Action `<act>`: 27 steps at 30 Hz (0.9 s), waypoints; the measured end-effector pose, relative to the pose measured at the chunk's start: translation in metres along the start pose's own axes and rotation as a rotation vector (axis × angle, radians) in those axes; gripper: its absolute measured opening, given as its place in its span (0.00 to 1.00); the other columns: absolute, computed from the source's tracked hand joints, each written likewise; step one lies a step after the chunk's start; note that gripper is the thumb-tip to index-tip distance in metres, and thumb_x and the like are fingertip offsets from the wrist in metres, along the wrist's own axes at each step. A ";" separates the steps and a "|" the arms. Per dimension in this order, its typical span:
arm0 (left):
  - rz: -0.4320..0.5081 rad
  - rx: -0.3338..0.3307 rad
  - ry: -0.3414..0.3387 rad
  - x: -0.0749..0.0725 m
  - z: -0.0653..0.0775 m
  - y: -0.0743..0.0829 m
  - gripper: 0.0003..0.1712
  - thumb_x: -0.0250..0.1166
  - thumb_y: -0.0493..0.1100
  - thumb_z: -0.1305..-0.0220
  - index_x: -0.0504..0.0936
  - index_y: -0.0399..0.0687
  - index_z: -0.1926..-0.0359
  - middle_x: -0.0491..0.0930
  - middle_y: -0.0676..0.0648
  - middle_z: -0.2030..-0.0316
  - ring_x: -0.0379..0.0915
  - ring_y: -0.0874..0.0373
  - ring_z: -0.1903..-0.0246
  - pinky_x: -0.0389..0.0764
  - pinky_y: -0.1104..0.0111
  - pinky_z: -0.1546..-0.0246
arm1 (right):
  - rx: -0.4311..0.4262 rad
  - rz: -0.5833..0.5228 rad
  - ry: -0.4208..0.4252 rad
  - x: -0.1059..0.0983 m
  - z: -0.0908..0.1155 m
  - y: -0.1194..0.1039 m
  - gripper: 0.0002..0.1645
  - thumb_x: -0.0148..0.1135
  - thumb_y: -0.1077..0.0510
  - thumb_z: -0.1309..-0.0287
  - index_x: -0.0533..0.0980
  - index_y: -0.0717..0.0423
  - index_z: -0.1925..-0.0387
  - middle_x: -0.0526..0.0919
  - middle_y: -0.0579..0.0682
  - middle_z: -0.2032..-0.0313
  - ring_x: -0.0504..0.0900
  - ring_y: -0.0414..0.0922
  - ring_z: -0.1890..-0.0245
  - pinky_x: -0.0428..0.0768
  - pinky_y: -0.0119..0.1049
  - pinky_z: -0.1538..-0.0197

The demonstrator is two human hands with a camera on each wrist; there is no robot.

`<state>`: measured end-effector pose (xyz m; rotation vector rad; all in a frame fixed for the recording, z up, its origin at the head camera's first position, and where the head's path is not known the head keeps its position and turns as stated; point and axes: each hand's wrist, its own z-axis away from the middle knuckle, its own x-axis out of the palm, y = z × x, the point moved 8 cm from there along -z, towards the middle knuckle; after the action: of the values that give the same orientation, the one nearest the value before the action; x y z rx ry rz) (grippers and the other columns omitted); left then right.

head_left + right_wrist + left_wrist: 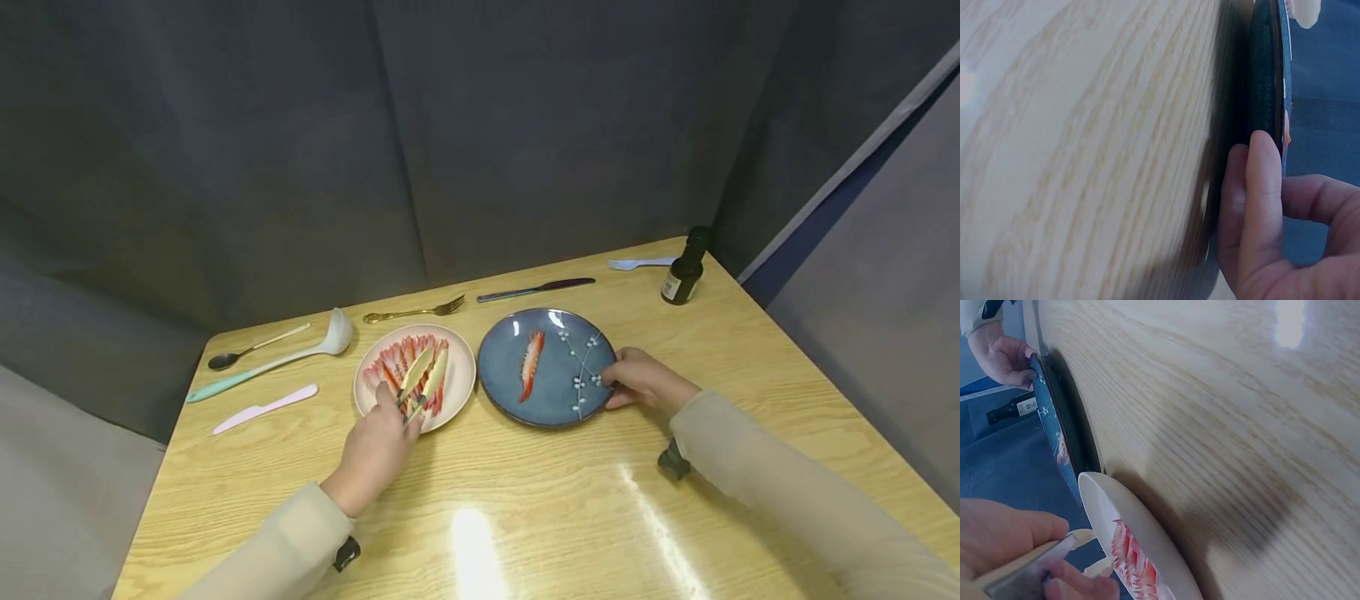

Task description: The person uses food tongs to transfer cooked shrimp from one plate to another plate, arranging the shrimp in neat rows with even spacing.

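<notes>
Tabletop, pale wood grain, glare patches on the near part.

Left hand: fingers curled round the handles of yellow tongs; the two blades reach over the cream plate and stand slightly apart. The left wrist view shows the fingers wrapped round the tongs' handle at the plate's rim.

Cream plate: left of centre on the table, carrying a row of red-and-white shrimp pieces laid side by side beneath the tongs.

Right hand: grips the right edge of the blue plate, thumb over the rim, fingers under it, as the right wrist view confirms.

Blue plate: just right of the cream plate, close but whether touching cannot be told; white blossom-branch pattern; one shrimp piece lying left of its centre.

Left part of table: pink knife, ladle with teal handle, dark spoon.

Far edge: gold fork, dark knife, pale fork, dark bottle near the right corner.

Backdrop: grey curtain.
</notes>
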<state>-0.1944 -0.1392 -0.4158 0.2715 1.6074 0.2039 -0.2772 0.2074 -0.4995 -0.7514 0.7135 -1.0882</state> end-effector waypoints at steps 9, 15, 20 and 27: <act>-0.012 -0.017 -0.027 -0.002 0.006 -0.002 0.28 0.61 0.57 0.50 0.67 0.35 0.69 0.66 0.47 0.87 0.63 0.55 0.88 0.61 0.65 0.92 | 0.008 0.003 -0.002 0.000 -0.002 0.001 0.28 0.47 0.71 0.55 0.51 0.74 0.50 0.65 0.59 0.67 0.76 0.46 0.75 0.76 0.42 0.64; -0.034 0.020 -0.004 -0.002 0.008 0.002 0.27 0.62 0.57 0.51 0.68 0.36 0.71 0.66 0.48 0.87 0.64 0.56 0.89 0.61 0.65 0.93 | 0.000 0.010 -0.003 0.000 -0.002 0.000 0.28 0.46 0.70 0.55 0.51 0.74 0.50 0.65 0.58 0.68 0.76 0.46 0.75 0.77 0.42 0.65; -0.050 0.024 -0.004 -0.003 0.007 0.005 0.27 0.62 0.57 0.51 0.70 0.34 0.71 0.67 0.47 0.86 0.63 0.56 0.89 0.61 0.65 0.92 | 0.005 0.009 0.005 0.000 -0.002 0.001 0.29 0.47 0.70 0.55 0.51 0.74 0.50 0.66 0.58 0.68 0.76 0.46 0.76 0.77 0.42 0.65; -0.027 0.028 0.000 -0.005 0.005 0.009 0.25 0.62 0.56 0.51 0.70 0.35 0.72 0.68 0.46 0.85 0.63 0.57 0.89 0.60 0.66 0.92 | 0.015 0.011 0.019 -0.001 -0.003 0.003 0.30 0.48 0.70 0.55 0.50 0.74 0.49 0.65 0.59 0.68 0.76 0.46 0.76 0.76 0.42 0.65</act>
<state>-0.1890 -0.1323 -0.4083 0.2713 1.6139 0.1612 -0.2787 0.2087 -0.5037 -0.7246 0.7245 -1.0910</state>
